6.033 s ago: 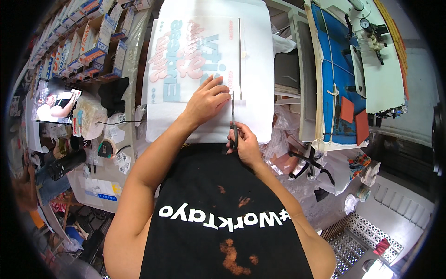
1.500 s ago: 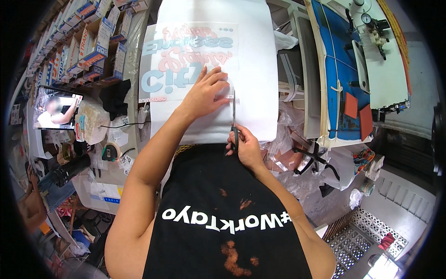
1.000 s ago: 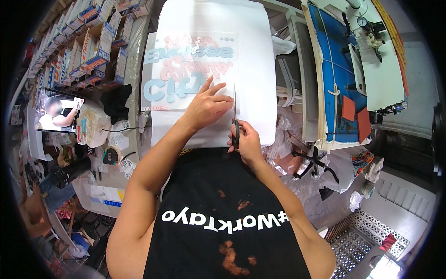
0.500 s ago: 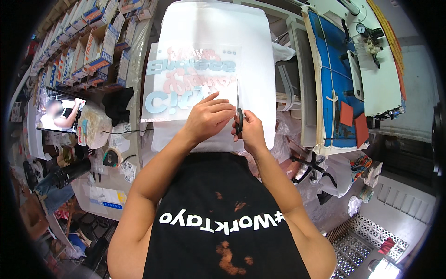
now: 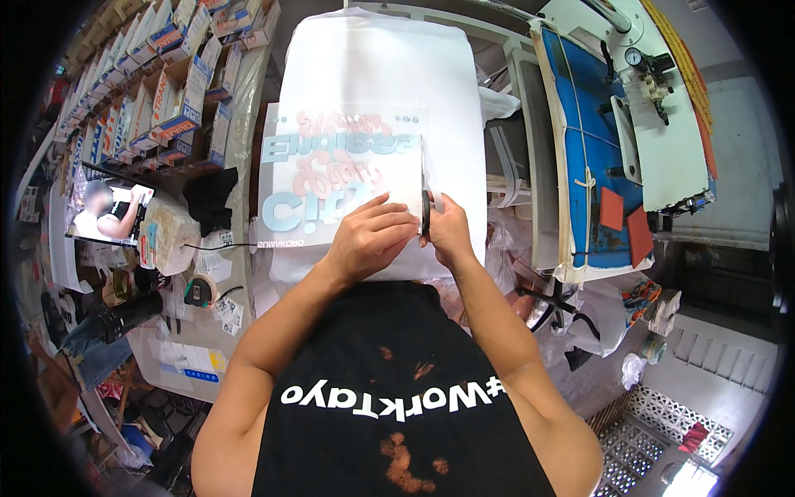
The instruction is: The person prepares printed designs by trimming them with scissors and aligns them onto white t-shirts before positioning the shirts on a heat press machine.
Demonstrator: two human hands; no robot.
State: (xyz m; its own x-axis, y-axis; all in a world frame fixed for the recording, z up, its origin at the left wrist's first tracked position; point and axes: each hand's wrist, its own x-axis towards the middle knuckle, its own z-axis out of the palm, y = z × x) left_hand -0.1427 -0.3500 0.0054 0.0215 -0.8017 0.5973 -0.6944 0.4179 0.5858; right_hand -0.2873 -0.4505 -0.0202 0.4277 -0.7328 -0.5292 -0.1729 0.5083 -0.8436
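Note:
My right hand (image 5: 451, 232) grips black-handled scissors (image 5: 426, 214) by the handles, their blades pointing away along the right edge of a printed film sheet (image 5: 341, 178). Pale blue and pink lettering covers this see-through sheet, which lies on a white cloth-covered board (image 5: 377, 62). My left hand (image 5: 373, 238) is over the sheet's near right corner, fingers together and closed at its edge beside the scissors. The left fingertips are partly hidden, and the hand covers some of the lettering.
A blue-topped press bed (image 5: 584, 149) with orange pads (image 5: 612, 209) stands right, beside a machine with an air gauge (image 5: 633, 56). On the left are cardboard boxes (image 5: 178, 108), a lit screen (image 5: 108, 207), a wrapped stack (image 5: 170, 236) and a tape measure (image 5: 199, 291).
The board and sheet appear lower in the picture as the view has shifted. Both hands stay at the sheet's right edge, and the right hand with the scissors has come slightly closer to the left.

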